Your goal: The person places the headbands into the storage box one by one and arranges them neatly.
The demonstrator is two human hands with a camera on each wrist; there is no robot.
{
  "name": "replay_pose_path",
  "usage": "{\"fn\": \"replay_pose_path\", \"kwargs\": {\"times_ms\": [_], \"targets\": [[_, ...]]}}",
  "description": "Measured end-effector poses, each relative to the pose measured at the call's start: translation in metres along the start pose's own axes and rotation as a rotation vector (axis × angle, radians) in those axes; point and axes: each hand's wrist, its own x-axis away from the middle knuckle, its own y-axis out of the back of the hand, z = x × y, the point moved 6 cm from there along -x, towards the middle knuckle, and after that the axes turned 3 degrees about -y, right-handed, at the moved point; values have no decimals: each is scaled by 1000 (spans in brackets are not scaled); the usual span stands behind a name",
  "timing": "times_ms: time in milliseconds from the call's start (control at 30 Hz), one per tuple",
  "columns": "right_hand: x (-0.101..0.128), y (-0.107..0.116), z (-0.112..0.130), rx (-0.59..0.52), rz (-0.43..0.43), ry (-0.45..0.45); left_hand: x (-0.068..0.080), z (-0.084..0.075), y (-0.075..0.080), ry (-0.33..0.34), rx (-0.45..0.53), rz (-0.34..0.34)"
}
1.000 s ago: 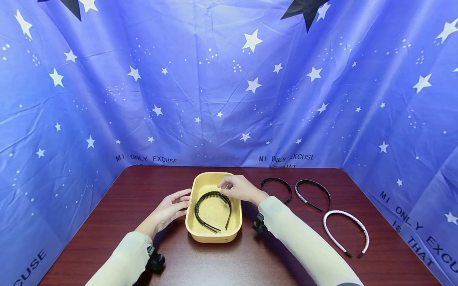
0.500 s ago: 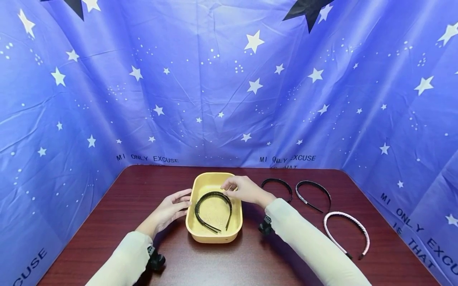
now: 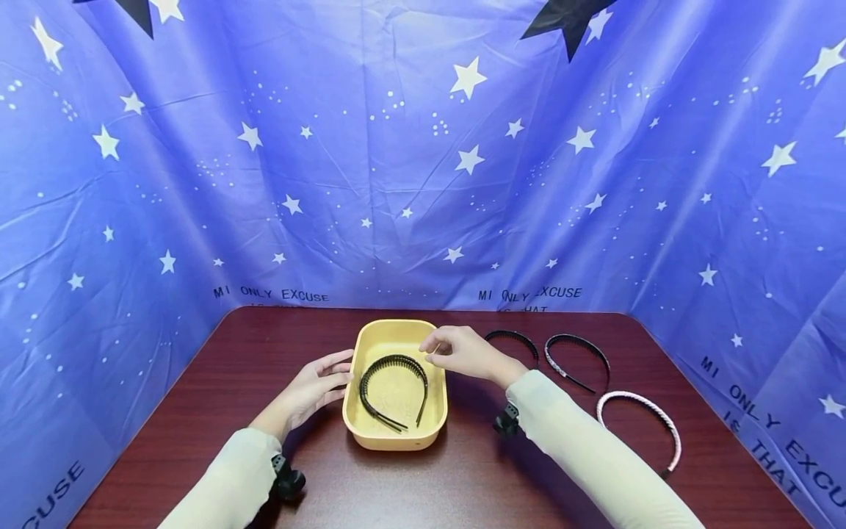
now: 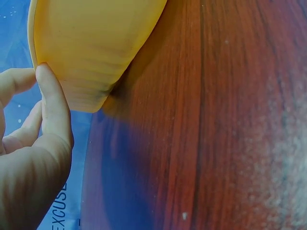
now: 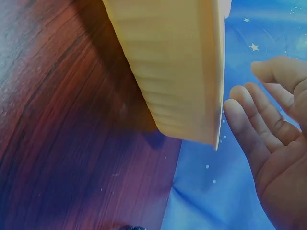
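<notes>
A yellow plastic bin stands on the table, and black toothed headbands lie nested inside it; how many is hard to tell. My left hand rests its fingertips against the bin's left side near the rim, as the left wrist view also shows. Over the bin's right rim hovers my right hand, its fingers loosely bent and holding nothing. In the right wrist view a gap separates these fingers from the bin's outer wall.
Right of the bin lie a black headband, a dark headband with a silvery patterned part and a pale pink braided headband. The right sleeve partly covers the pink one. A blue star-printed curtain surrounds the dark wooden table.
My right hand has drawn back to the right, from above the headbands in the bin to its right rim. The left hand and bin have stayed in place.
</notes>
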Motion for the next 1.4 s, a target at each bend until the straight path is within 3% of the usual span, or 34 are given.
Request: {"fn": "replay_pose_path", "kwargs": {"times_ms": [433, 700, 1400], "targets": [[22, 15, -3, 14, -31, 35, 0, -1, -1, 5, -6, 0], [39, 28, -13, 38, -37, -46, -1, 2, 0, 4, -3, -7], [84, 60, -43, 53, -114, -124, -2, 4, 1, 5, 12, -19]]}}
